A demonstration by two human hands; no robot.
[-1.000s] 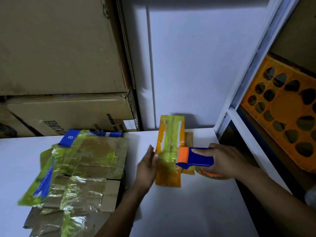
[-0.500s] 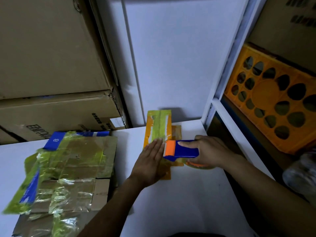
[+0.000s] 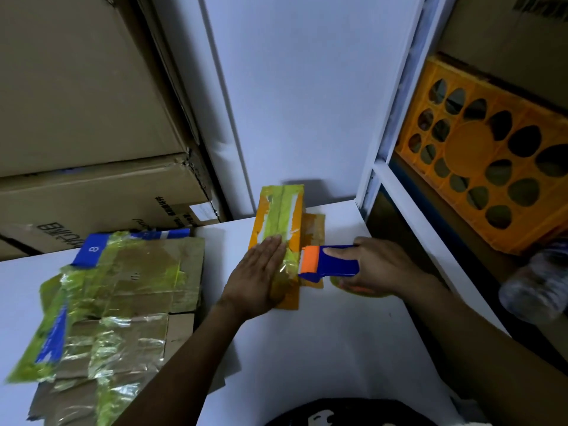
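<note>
The left hand (image 3: 256, 276) presses flat, fingers straight, on the orange box (image 3: 276, 216); just right, the right hand (image 3: 379, 265) grips the blue tape dispenser (image 3: 329, 264). Far left, a blue label (image 3: 92, 249) reads "8".

Left grip (image 3: 255, 281) flat, palm down, fingers straight, right grip (image 3: 379, 265) curled tight, both forearms extended

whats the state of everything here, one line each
orange box, lying on the table, taped along its top
left hand, open, pressing flat on the box
right hand, gripping the tape dispenser
tape dispenser, held at the box's right edge
flattened cardboard, lying flat, covered in tape
</note>
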